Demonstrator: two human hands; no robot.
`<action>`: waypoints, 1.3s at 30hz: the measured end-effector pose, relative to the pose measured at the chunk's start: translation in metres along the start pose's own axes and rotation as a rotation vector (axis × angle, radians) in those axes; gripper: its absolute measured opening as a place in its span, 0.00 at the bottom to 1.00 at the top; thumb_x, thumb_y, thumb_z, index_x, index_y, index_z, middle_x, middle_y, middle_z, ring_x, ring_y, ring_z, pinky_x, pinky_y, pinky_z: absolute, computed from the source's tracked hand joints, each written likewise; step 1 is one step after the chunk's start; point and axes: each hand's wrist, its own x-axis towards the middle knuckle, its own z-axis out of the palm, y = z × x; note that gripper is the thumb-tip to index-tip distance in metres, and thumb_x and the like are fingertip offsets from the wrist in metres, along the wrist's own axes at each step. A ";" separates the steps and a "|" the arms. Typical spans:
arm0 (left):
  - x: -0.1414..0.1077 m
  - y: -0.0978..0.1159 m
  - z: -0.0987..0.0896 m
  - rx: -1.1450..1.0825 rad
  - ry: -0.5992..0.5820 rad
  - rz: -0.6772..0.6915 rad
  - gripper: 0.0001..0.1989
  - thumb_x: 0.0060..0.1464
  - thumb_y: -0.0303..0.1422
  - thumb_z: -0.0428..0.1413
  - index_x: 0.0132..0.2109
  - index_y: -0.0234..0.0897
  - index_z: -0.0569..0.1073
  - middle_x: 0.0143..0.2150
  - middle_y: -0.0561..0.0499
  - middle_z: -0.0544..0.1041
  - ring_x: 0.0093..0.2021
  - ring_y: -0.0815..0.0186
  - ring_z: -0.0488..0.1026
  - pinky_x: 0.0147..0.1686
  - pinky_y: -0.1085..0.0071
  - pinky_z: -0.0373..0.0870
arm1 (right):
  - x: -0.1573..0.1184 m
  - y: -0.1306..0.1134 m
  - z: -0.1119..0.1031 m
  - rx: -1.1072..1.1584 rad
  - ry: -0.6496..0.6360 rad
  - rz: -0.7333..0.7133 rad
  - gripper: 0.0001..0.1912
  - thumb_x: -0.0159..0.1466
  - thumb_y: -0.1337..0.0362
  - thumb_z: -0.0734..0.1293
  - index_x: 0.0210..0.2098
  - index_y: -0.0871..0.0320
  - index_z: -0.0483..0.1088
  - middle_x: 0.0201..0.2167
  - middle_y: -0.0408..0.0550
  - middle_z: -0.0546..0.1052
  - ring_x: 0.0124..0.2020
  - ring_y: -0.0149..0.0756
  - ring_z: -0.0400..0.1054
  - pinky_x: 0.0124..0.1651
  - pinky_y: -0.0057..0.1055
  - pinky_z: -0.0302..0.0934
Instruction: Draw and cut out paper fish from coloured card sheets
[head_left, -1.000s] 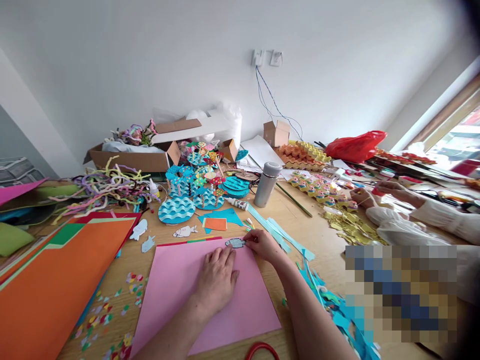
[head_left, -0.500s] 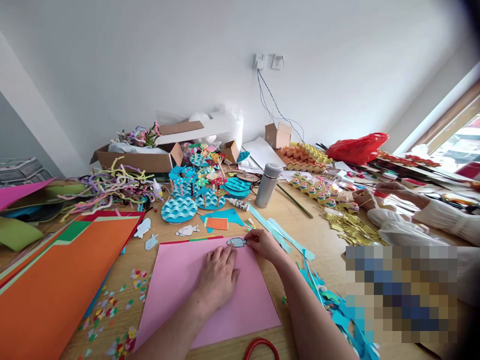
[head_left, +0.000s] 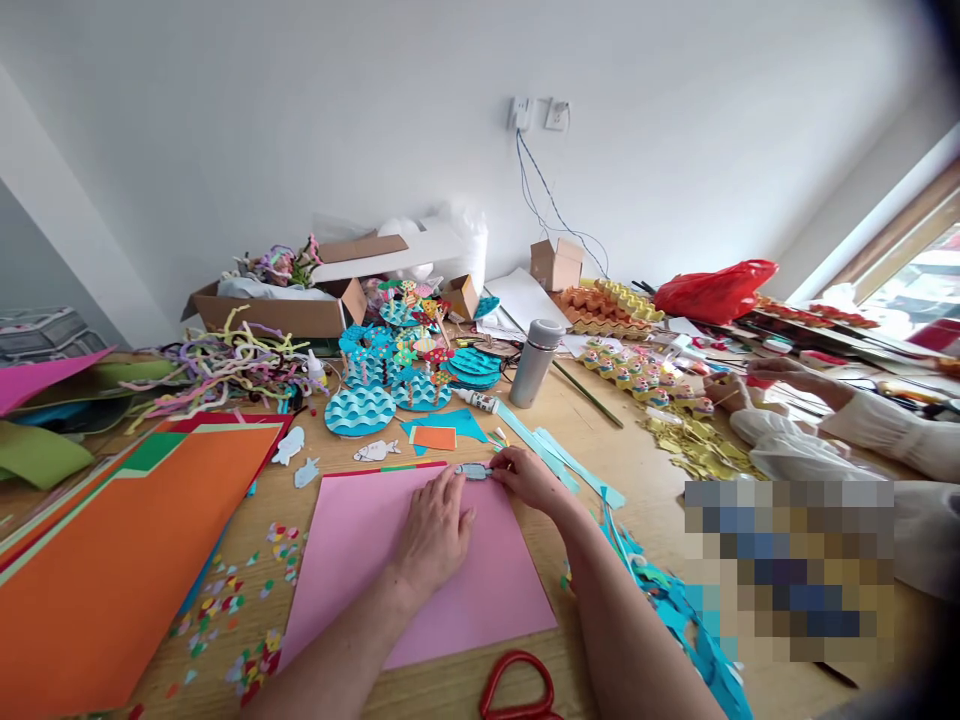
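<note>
- While the left hand [head_left: 433, 530] is laid flat on the large pink paper sheet [head_left: 480, 595], its fingers are extended and nothing is clasped; the sheet is presumably steadied by this pressure.
- The pale grey-blue, dark-outlined paper fish cut-out [head_left: 474, 471] is held at one end by the right hand [head_left: 529, 482]; this grip is closed to a narrow pinch between thumb and fingers, likely so that the drawn body is left uncovered.
- The fish cut-out is located at the far edge of the pink sheet, just beside the left fingertips; whether it is touched by them cannot be told.
- A white paper fish with a drawn outline [head_left: 376, 451] is laid beyond the sheet, apart from it, probably to be kept within reach.
- Red looped handles [head_left: 523, 712], judged to belong to scissors, are placed between the forearms, where they can be reached by either hand.
- A silver-grey cylindrical flask [head_left: 535, 368] is stood upright farther back on the brown wooden bench [head_left: 611, 455], presumably clear of elbows.
</note>
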 end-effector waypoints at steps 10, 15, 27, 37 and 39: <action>0.004 -0.008 -0.008 -0.266 0.139 -0.076 0.15 0.63 0.33 0.42 0.54 0.34 0.61 0.52 0.41 0.68 0.51 0.60 0.69 0.48 0.60 0.69 | -0.012 -0.032 -0.026 0.052 -0.050 -0.033 0.04 0.58 0.67 0.65 0.31 0.58 0.72 0.27 0.43 0.75 0.27 0.30 0.65 0.28 0.24 0.54; 0.005 -0.009 -0.013 -0.317 0.187 -0.082 0.12 0.63 0.33 0.42 0.51 0.37 0.63 0.49 0.44 0.69 0.46 0.62 0.72 0.44 0.63 0.71 | -0.040 -0.034 -0.037 0.050 -0.101 -0.029 0.03 0.58 0.67 0.65 0.31 0.58 0.72 0.23 0.42 0.73 0.25 0.29 0.64 0.26 0.24 0.54; -0.009 0.026 -0.053 -0.264 -0.100 0.183 0.14 0.56 0.22 0.46 0.42 0.37 0.74 0.42 0.49 0.77 0.46 0.63 0.71 0.49 0.64 0.67 | -0.121 -0.020 -0.026 0.136 -0.256 -0.071 0.05 0.58 0.69 0.64 0.33 0.58 0.72 0.29 0.44 0.74 0.29 0.31 0.65 0.31 0.26 0.57; -0.072 0.041 -0.026 -0.168 -0.259 0.277 0.23 0.52 0.18 0.44 0.52 0.36 0.71 0.52 0.48 0.72 0.52 0.63 0.67 0.54 0.65 0.66 | -0.146 -0.017 -0.012 0.036 -0.204 -0.088 0.09 0.60 0.73 0.61 0.34 0.57 0.71 0.34 0.47 0.73 0.34 0.34 0.67 0.38 0.28 0.59; -0.074 0.041 -0.024 -0.140 -0.270 0.310 0.20 0.53 0.18 0.45 0.49 0.36 0.72 0.50 0.47 0.73 0.51 0.62 0.67 0.53 0.64 0.66 | -0.146 -0.016 -0.011 0.032 -0.191 -0.090 0.09 0.61 0.73 0.60 0.34 0.57 0.71 0.34 0.47 0.72 0.34 0.34 0.68 0.38 0.28 0.60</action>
